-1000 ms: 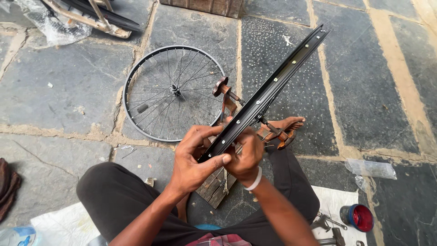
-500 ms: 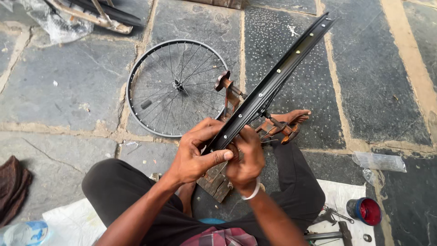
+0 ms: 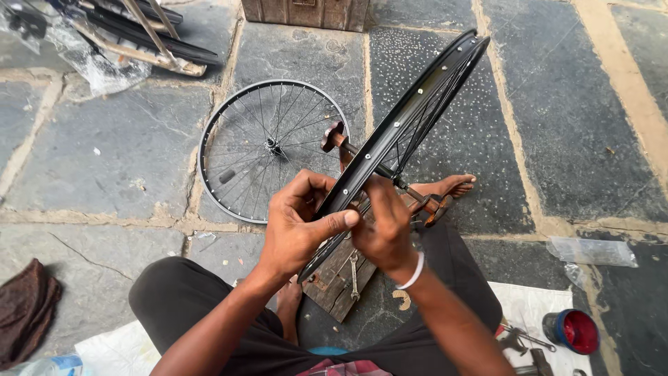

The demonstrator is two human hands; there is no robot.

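Note:
A black bicycle wheel rim stands upright on edge in front of me, mounted on a rusty truing stand. My left hand grips the near edge of the rim, thumb laid across it. My right hand pinches at the rim's inner side just right of the left hand; whatever small thing it holds is hidden. A white band circles my right wrist. A second spoked wheel lies flat on the stone floor beyond my left hand.
A wooden board with a small spanner lies under the rim between my legs. A red-lidded tin and tools sit on a white sheet at the right. A brown cloth lies at left; tyres and plastic wrap at top left.
The view has shifted slightly, and both hands stay on the rim's near edge. My left thumb has settled across the rim.

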